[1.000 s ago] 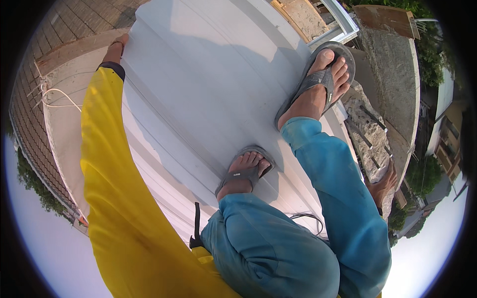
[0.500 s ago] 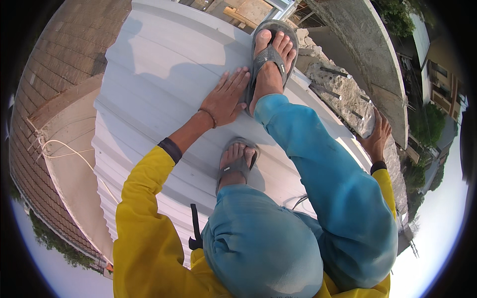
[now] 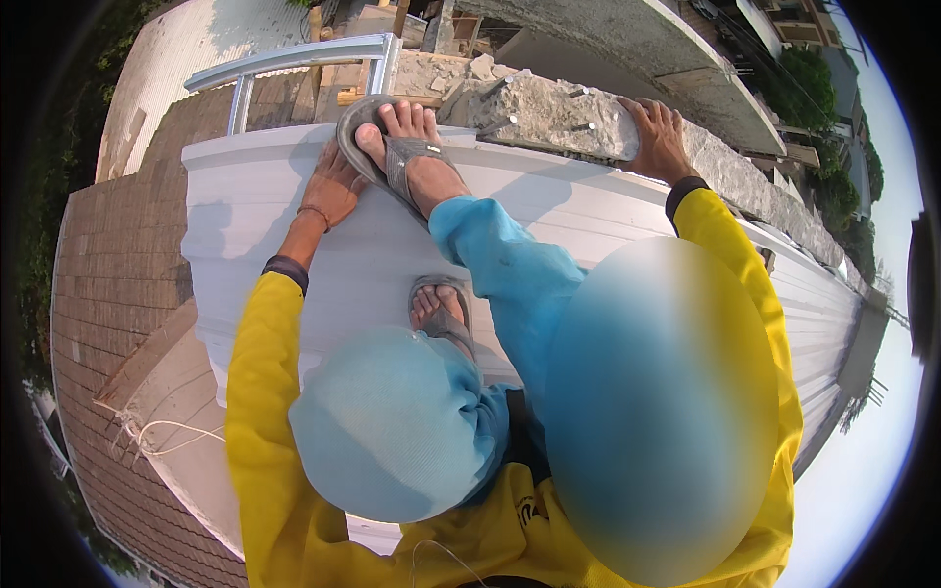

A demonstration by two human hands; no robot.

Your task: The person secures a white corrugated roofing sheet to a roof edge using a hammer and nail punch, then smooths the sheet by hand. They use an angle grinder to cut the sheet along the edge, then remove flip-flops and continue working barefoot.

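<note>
My left hand (image 3: 331,186) lies flat on the pale corrugated metal sheet (image 3: 245,235), fingers stretched out, the fingertips close beside a grey sandal (image 3: 402,162). That sandal is on my raised foot, near the sheet's upper edge. The other sandaled foot (image 3: 441,306) stands lower on the sheet, between my arms. At the upper right, my right hand (image 3: 659,142) grips the rough broken top of a concrete wall (image 3: 559,118), fingers bent over it and thumb on the near side. Short metal rods (image 3: 578,127) stick out of the concrete just left of that hand.
A light metal frame (image 3: 294,57) stands beyond the sheet's upper left edge. Brown roof tiles (image 3: 118,265) slope away on the left, with a thin pale cable (image 3: 172,426) below. A curved concrete slab (image 3: 627,44) and buildings lie beyond the wall, at a drop.
My view has turned, so the wall now runs across the top and the metal frame shows more fully. Both hands stay on their surfaces; my knees sit closer to the camera.
</note>
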